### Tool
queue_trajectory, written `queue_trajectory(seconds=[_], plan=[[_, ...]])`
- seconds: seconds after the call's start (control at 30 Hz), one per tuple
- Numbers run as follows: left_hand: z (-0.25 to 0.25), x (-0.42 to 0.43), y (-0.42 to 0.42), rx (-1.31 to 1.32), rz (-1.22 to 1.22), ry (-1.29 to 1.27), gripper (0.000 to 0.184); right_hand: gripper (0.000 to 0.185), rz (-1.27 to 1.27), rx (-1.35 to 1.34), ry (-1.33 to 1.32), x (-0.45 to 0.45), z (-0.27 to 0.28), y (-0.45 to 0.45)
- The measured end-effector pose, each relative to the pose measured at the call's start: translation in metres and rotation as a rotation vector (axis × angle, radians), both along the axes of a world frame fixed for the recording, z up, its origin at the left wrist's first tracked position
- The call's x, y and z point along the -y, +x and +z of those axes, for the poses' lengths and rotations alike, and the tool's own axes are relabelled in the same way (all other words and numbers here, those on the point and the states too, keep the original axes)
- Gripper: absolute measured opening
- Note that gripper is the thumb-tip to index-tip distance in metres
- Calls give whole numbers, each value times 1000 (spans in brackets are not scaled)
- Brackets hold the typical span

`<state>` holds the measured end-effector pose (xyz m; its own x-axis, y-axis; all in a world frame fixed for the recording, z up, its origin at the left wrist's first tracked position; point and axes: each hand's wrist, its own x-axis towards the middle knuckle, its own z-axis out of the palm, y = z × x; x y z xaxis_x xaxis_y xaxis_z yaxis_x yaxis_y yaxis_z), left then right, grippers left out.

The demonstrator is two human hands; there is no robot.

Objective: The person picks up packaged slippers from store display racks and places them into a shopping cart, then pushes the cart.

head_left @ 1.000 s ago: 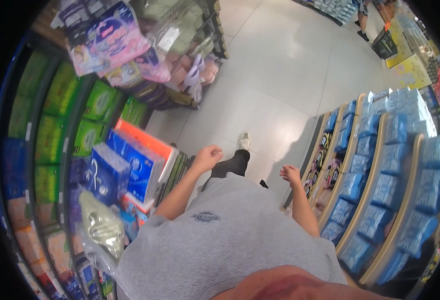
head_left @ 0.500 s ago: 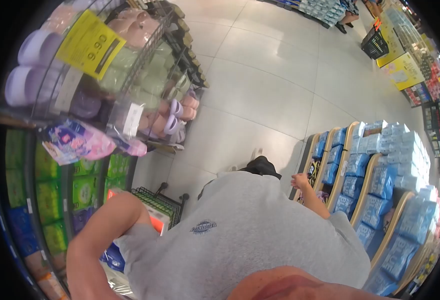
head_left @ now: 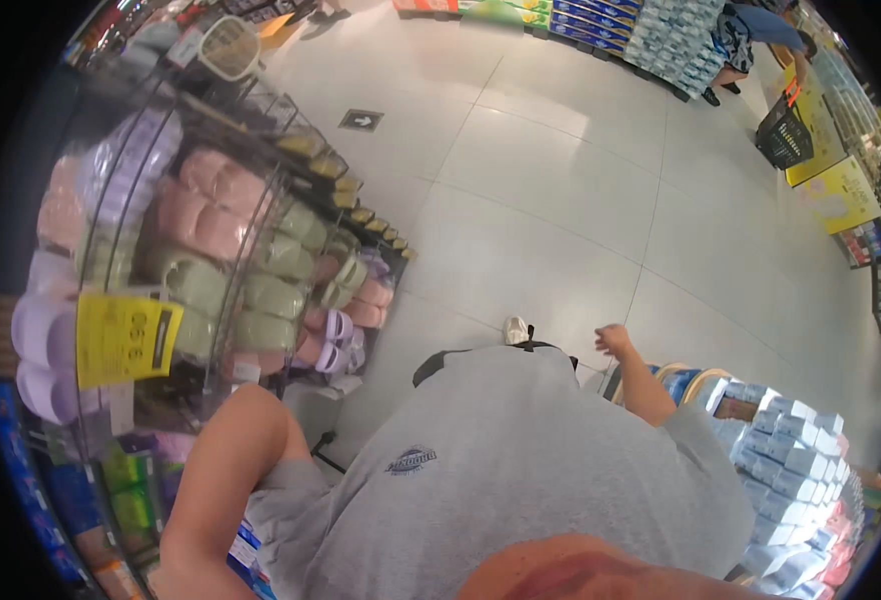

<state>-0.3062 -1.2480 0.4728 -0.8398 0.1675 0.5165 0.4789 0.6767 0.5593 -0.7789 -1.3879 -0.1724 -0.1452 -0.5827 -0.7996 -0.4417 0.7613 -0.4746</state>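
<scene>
My right hand [head_left: 613, 342] hangs over the floor on the right with nothing in it, its fingers loosely bent and a little apart. It is near the end of a display stacked with pale blue packs [head_left: 786, 450], not touching it. My left arm [head_left: 226, 470] is bent, its elbow beside the slipper rack and its forearm reaching back to the lower left. My left hand is out of frame. Part of a blue and white pack [head_left: 248, 550] shows beside that forearm.
A wire rack of slippers [head_left: 281, 255] with a yellow price sign [head_left: 129, 340] stands close on the left. Tiled floor [head_left: 541, 200] runs ahead. At the upper right a person [head_left: 761, 30] bends near a black shopping basket [head_left: 786, 140]. Stacked packs [head_left: 661, 45] line the far side.
I have moved forward along the aisle; the slipper rack and the blue display have slid back towards me. My right hand has swung slightly forward. The cart at my left is mostly out of sight.
</scene>
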Motion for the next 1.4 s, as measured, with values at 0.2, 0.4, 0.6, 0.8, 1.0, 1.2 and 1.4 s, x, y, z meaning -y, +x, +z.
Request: queue_trajectory(seconds=[0.2, 0.4, 0.6, 0.8, 1.0, 1.2, 1.4], plan=[[-6, 119, -22, -233, 257, -11, 13, 23, 96, -54, -168, 192, 29, 5], [-40, 250, 10, -185, 166, 119, 10, 25, 253, 56, -121, 287, 14, 81], [-142, 446, 100, -435, 328, 573, 28, 29, 405, -7, 78, 373, -18, 132], [-269, 642, 156, -681, 1516, 1123, 10, 28, 233, -100, 130, 522, 25, 158], [-325, 734, 222, -505, 1642, 1179, 9, 23, 179, -26, -127, 692, 40, 259], [-331, 760, 312, -447, 2034, 980, 10, 24, 503, 67, -26, 799, 23, 416], [-316, 766, 419, -609, 2371, 885, 6, 25, 806, 236, -22, 903, 12, 591]])
